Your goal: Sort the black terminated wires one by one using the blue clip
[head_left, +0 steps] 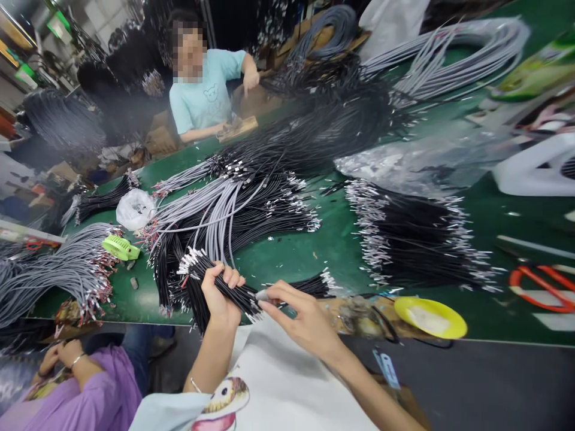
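My left hand (220, 296) is wrapped round a bundle of short black cables (197, 275) with silver metal ends, held over the near edge of the green table (332, 245). My right hand (296, 314) pinches a small grey piece at the bundle's right end, fingertips together. Past that end, more black cable ends (321, 282) lie on the table.
Heaps of black cables (417, 239) and grey cables (215, 209) cover the table. A yellow dish (431, 317) and red-handled scissors (545, 290) lie at the right, a green hand fan (119, 247) at the left. One person sits across the table, another in purple at my left.
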The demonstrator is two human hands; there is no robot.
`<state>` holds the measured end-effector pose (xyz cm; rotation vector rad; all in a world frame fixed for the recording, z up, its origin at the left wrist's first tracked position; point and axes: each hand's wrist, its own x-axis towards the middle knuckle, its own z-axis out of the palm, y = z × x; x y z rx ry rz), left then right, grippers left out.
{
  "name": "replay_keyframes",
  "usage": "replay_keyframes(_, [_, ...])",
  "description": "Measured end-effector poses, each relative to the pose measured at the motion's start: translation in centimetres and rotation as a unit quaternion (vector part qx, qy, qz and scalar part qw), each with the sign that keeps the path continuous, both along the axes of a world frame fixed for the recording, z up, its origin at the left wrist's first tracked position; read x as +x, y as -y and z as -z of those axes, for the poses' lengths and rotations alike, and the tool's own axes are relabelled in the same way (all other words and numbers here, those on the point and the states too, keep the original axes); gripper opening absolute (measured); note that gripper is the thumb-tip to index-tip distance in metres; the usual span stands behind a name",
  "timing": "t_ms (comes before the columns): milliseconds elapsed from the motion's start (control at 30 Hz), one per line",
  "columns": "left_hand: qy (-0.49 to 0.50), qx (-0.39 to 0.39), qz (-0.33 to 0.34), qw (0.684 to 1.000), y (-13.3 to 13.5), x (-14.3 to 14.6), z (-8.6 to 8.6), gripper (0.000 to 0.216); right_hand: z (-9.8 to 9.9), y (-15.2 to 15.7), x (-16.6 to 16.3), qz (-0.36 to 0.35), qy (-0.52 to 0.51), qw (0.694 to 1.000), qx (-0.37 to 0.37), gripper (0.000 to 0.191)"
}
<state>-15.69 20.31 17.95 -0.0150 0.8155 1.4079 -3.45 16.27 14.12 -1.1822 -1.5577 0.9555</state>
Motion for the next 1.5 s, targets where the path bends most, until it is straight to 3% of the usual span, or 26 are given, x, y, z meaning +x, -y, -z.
replay_keyframes(400, [0.090,-0.034,0.064,0.993,0.0,-1.0,0.6,0.014,0.4,0.0,-0.2,0.064,-0.024,0.997,-0.021,0.017])
replay_keyframes(667, [0.119,-0.002,0.079,0.990,0.0,-1.0,0.8,0.009,0.6,0.5,0.0,0.077,-0.086,0.991,-0.067,0.017])
replay_keyframes(800, [0.129,0.000,0.083,0.988,-0.1,-0.9,0.9,0.012,0.1,1.2,0.2,0.106,-0.059,0.993,0.000,0.012])
replay_keyframes(967, [0.142,0.000,0.081,0.987,-0.1,-0.8,1.2,0.014,-0.6,1.7,0.0,0.077,-0.003,0.991,0.105,0.004])
replay_keyframes(1267, [0.133,0.043,0.078,0.987,0.3,-1.3,1.3,0.016,-0.9,1.3,-0.3,0.007,0.007,0.998,0.064,0.015])
replay_keyframes(1500, [0.161,0.050,0.061,0.984,0.3,-1.4,1.8,0.011,-1.5,1.6,-0.7,0.008,0.044,0.987,0.156,0.011])
